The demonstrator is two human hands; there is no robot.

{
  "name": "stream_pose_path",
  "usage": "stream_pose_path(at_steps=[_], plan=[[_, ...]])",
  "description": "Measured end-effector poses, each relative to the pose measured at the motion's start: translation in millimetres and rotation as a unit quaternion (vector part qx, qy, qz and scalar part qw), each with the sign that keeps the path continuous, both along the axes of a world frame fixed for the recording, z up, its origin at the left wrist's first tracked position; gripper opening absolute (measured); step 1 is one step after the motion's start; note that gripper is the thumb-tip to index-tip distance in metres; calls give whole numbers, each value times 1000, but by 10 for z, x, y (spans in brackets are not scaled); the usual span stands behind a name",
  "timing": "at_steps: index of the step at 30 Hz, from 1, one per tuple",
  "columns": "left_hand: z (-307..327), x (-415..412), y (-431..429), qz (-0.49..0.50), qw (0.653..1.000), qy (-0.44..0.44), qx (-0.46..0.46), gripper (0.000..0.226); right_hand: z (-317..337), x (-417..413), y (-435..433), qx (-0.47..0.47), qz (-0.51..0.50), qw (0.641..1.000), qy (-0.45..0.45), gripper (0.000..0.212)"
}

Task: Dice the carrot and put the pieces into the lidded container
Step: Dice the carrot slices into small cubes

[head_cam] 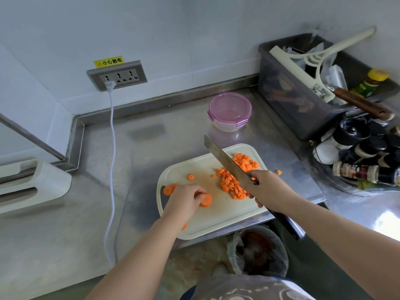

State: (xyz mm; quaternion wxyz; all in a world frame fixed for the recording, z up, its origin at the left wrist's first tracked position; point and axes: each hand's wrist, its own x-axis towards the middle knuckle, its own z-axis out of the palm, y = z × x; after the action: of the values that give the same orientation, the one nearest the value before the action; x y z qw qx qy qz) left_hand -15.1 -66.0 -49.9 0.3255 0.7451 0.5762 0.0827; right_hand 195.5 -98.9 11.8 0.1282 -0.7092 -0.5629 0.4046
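Orange dice pile on cutting board; carrot rounds remain uncut. Left hand pinches one; right hand fingers clamp cleaver. Lidded container closed, unfilled.

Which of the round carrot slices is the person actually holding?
The thick slice pinched by the left hand, nearest the diced pile; the other rounds lie untouched farther left.

A yellow sticker on the far wall, just above the socket panel, read 小心触电 in black, beside a small warning triangle. At the right, a spice bottle lying on its side bore white lettering too blurred to read. The label on the squeegee was too small.
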Motion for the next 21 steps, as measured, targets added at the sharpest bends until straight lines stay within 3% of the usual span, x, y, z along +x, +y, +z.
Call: stream_pose_path(at_steps=[5, 9, 12, 17, 21], plan=[[-42, -40, 58, 36, 996, -17, -77, 16, 7, 48, -11, 0, -6, 1000, -4, 19], [-80, -170, 95, 24, 989, 17, -144, 7, -23, 58, -25, -1, -14, 1000, 7, 10], [-43, -144, 87, 15, 991, 61, -116, 12, -40, 40, -13, -6, -10, 1000, -2, 8], [30, 62, 83, -45, 988, 142, -27, 39, -38, 36, 9, -8, -5, 1000, -10, 10], [82, 235, 100, -99, 967, 233, -5, 30, -39, 26, 8, -11, -5, 1000, -11, 10]])
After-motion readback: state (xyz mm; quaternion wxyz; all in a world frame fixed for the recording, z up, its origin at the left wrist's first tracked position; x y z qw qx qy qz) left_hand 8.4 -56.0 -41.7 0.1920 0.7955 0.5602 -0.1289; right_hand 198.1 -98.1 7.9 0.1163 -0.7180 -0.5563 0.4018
